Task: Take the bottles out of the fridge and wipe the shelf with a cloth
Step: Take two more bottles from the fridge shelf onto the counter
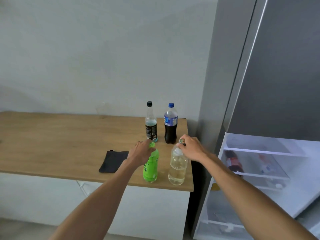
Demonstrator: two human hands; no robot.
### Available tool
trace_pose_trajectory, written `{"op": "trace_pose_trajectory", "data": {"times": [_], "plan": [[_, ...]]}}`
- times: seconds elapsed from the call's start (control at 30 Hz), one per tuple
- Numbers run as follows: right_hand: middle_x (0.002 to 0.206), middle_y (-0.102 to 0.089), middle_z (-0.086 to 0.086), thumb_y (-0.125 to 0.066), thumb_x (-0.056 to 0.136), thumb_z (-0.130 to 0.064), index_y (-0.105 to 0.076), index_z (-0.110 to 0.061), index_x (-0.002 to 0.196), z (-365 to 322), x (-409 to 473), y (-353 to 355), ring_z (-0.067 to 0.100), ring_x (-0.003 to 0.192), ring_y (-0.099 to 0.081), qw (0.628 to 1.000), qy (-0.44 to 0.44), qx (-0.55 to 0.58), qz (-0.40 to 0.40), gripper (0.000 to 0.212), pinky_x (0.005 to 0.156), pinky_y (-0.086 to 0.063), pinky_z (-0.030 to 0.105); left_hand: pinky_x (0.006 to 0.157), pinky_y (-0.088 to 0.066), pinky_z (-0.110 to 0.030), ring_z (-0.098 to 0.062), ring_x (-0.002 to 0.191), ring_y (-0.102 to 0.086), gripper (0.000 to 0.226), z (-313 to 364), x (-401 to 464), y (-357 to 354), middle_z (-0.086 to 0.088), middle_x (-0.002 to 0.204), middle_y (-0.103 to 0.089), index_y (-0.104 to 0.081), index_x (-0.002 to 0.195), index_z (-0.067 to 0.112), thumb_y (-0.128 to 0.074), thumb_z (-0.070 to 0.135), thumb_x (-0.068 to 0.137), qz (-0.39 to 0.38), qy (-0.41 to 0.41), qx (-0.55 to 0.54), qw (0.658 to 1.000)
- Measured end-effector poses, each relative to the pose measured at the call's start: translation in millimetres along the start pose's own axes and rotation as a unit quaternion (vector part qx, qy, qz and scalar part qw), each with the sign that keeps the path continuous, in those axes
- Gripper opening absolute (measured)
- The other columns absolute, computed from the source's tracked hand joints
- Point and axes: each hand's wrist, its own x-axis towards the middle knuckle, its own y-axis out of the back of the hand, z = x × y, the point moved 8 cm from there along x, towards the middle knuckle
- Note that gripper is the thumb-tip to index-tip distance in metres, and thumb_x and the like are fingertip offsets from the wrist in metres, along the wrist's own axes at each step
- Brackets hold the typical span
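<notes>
Green bottle (150,166), pale yellow bottle (177,168), black cloth (112,161), wooden counter (60,139).

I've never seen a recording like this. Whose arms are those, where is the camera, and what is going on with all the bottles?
There is no robot here. A person wears a camera on the head, so the one picture looks forward and down along their own two arms.

The left hand grips the top of a green bottle. The right hand grips the cap end of a clear bottle of pale liquid. Both bottles stand upright near the front edge of a wooden counter.

Behind them stand two more bottles: one with a black cap and a dark cola with a blue cap. A dark folded cloth lies to the left.

On the right the fridge stands open; a red-labelled bottle is still inside.
</notes>
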Motion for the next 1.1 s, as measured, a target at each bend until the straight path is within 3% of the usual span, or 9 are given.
{"op": "trace_pose_trajectory", "data": {"times": [0.13,0.4,0.57,1.0,1.1], "plan": [[0.114,-0.064,0.01,-0.053,0.094,-0.037,-0.052,-0.015,0.116,-9,36,-14,0.027,0.101,-0.058,1.0,0.012,-0.016,-0.002,0.032,0.073,-0.039,0.031,0.078,-0.047,-0.047,-0.037,0.105,-0.052,0.035,-17,34,3,-0.016,0.103,-0.065,-0.047,0.126,0.016,-0.052,0.03,0.094,0.02,-0.014,0.007,1.0],[0.117,-0.061,0.014,-0.052,0.095,-0.033,-0.048,-0.009,0.119,-13,95,-21,0.03,0.105,-0.057,1.0,0.004,-0.014,0.002,0.034,0.082,-0.047,0.038,0.081,-0.043,-0.044,-0.038,0.101,-0.053,0.033,-46,98,1,-0.016,0.099,-0.067,-0.048,0.124,0.012,-0.051,0.027,0.094,0.03,-0.026,-0.002,0.999],[0.121,-0.059,0.013,-0.052,0.095,-0.033,-0.047,-0.01,0.121,-12,119,-26,0.029,0.106,-0.056,1.0,-0.022,-0.011,0.011,0.035,0.076,-0.043,0.035,0.09,-0.036,-0.04,-0.036,0.092,-0.058,0.031,-55,132,-4,-0.016,0.092,-0.067,-0.046,0.122,0.01,-0.05,0.024,0.094,0.034,-0.066,0.006,0.997],[0.123,-0.057,0.014,-0.05,0.096,-0.033,-0.044,-0.012,0.125,-18,133,-33,0.031,0.107,-0.056,0.997,-0.063,-0.026,0.025,0.036,0.076,-0.042,0.035,0.075,-0.027,-0.035,-0.04,0.1,-0.055,0.031,-58,151,2,-0.022,0.095,-0.066,-0.046,0.12,0.003,-0.046,0.024,0.097,-0.019,-0.115,0.03,0.993],[0.123,-0.058,0.01,-0.048,0.094,-0.038,-0.044,-0.016,0.123,-15,130,-32,0.03,0.107,-0.056,0.997,-0.062,-0.041,0.022,0.037,0.08,-0.048,0.039,0.077,-0.039,-0.04,-0.038,0.103,-0.054,0.037,-63,152,1,-0.02,0.1,-0.065,-0.046,0.124,0.009,-0.046,0.032,0.096,-0.035,-0.097,0.032,0.994]]}}
